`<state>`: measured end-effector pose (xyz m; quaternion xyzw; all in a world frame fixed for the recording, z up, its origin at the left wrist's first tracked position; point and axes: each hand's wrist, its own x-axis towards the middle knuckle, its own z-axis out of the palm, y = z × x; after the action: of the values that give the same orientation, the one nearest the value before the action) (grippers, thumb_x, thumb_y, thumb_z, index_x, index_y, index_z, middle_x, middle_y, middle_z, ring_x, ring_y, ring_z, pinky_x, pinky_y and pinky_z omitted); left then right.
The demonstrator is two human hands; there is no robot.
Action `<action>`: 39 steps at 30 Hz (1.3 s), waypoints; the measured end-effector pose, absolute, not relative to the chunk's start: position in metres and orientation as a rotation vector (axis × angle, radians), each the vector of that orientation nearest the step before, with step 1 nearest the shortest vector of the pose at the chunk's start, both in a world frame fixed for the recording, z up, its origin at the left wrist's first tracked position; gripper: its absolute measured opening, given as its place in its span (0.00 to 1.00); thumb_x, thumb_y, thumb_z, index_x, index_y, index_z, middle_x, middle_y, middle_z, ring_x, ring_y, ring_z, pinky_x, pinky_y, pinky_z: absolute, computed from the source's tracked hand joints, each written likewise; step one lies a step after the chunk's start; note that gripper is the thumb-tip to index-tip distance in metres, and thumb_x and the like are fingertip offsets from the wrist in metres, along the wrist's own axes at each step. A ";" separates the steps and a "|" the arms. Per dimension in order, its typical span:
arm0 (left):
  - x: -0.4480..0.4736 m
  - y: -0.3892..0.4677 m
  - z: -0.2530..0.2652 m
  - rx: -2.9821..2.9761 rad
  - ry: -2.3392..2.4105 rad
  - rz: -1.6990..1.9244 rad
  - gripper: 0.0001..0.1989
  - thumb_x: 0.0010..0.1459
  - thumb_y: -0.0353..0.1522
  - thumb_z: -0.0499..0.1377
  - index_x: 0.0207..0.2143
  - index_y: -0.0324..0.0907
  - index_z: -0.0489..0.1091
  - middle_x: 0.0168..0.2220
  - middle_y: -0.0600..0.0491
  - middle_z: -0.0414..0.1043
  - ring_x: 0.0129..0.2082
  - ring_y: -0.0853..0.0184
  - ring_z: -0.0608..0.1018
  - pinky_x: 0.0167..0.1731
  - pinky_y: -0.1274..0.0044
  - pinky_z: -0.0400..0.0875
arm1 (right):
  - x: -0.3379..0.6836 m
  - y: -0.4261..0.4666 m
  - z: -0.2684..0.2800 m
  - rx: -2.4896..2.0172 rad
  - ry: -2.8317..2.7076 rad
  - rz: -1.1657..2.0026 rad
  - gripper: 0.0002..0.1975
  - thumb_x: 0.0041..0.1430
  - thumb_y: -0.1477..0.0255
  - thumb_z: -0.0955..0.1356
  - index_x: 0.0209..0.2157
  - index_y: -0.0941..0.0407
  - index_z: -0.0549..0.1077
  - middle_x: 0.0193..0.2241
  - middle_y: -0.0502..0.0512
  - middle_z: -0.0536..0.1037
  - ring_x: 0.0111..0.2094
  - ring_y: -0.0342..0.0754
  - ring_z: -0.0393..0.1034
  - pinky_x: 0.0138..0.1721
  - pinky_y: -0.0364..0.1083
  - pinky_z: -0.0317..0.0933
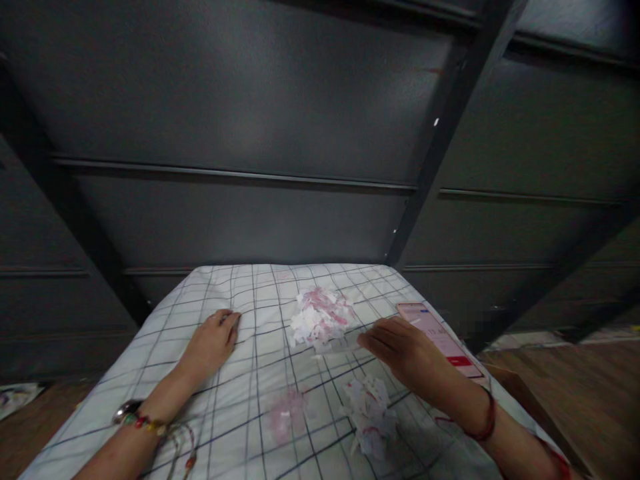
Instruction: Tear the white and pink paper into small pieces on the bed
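Observation:
My left hand (210,341) rests on the checked cloth, fingers loosely bent and a little apart, with nothing visible in it. My right hand (400,350) has its fingers pressed together at the right of a heap of torn white and pink paper scraps (323,317). A pale, blurred strip lies between that heap and its fingertips; whether the fingers grip it is unclear. Nearer to me is a second clump of white scraps with reddish marks (371,417). To its left, a pink patch of scraps (287,413) looks smeared.
A phone (440,340) with a lit pinkish screen lies by the right table edge, partly behind my right hand. White cloth with dark grid lines (250,400) covers the table. Dark metal panels (250,220) rise behind it. Brown floor (590,380) shows at right.

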<state>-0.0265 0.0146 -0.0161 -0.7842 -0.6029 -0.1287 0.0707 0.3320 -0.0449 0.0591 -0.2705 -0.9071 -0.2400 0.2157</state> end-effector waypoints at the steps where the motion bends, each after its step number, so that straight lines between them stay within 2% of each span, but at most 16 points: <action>1: -0.027 0.015 -0.017 -2.360 -1.809 -0.401 0.19 0.58 0.30 0.44 0.47 0.33 0.67 0.46 0.40 0.67 0.42 0.58 0.72 0.46 0.67 0.66 | 0.335 -0.047 0.061 -0.736 -2.521 -0.649 0.09 0.59 0.82 0.59 0.35 0.60 0.69 0.25 0.53 0.71 0.28 0.46 0.63 0.31 0.46 0.57; 7: -0.028 0.017 -0.021 -2.350 -1.799 -0.415 0.20 0.58 0.30 0.44 0.47 0.32 0.67 0.46 0.39 0.67 0.42 0.58 0.72 0.45 0.67 0.66 | 0.343 -0.048 0.067 -0.789 -2.441 -0.645 0.14 0.59 0.84 0.56 0.37 0.59 0.69 0.29 0.55 0.73 0.29 0.46 0.63 0.31 0.45 0.56; 13: -0.027 0.014 -0.016 -2.362 -1.802 -0.423 0.20 0.57 0.31 0.44 0.47 0.31 0.67 0.46 0.39 0.67 0.42 0.57 0.73 0.45 0.67 0.66 | 0.337 -0.040 0.057 -0.842 -2.508 -0.676 0.09 0.59 0.81 0.59 0.35 0.58 0.69 0.25 0.53 0.71 0.27 0.46 0.61 0.28 0.46 0.55; 22: -0.028 0.016 -0.019 -2.353 -1.819 -0.420 0.20 0.56 0.31 0.44 0.47 0.33 0.66 0.46 0.40 0.66 0.42 0.58 0.72 0.45 0.66 0.67 | 0.344 -0.050 0.065 -0.816 -2.434 -0.632 0.13 0.61 0.82 0.56 0.37 0.59 0.69 0.28 0.55 0.73 0.29 0.45 0.63 0.31 0.46 0.58; 29: -0.029 0.016 -0.021 -2.349 -1.788 -0.476 0.19 0.57 0.31 0.44 0.45 0.34 0.67 0.45 0.41 0.68 0.41 0.59 0.73 0.45 0.67 0.67 | 0.336 -0.039 0.055 -0.866 -2.510 -0.620 0.09 0.58 0.81 0.60 0.35 0.57 0.69 0.27 0.53 0.72 0.27 0.45 0.61 0.30 0.45 0.56; 39: -0.030 0.017 -0.022 -2.360 -1.754 -0.478 0.19 0.56 0.31 0.44 0.45 0.34 0.68 0.44 0.40 0.67 0.41 0.58 0.73 0.45 0.67 0.67 | 0.341 -0.048 0.061 -0.852 -2.439 -0.649 0.13 0.57 0.84 0.58 0.38 0.59 0.69 0.28 0.55 0.73 0.30 0.46 0.63 0.32 0.46 0.57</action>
<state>-0.0301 0.0171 -0.0217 -0.7896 -0.5868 -0.1599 0.0811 0.3407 -0.0477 0.0608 -0.3109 -0.8896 -0.2368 0.2363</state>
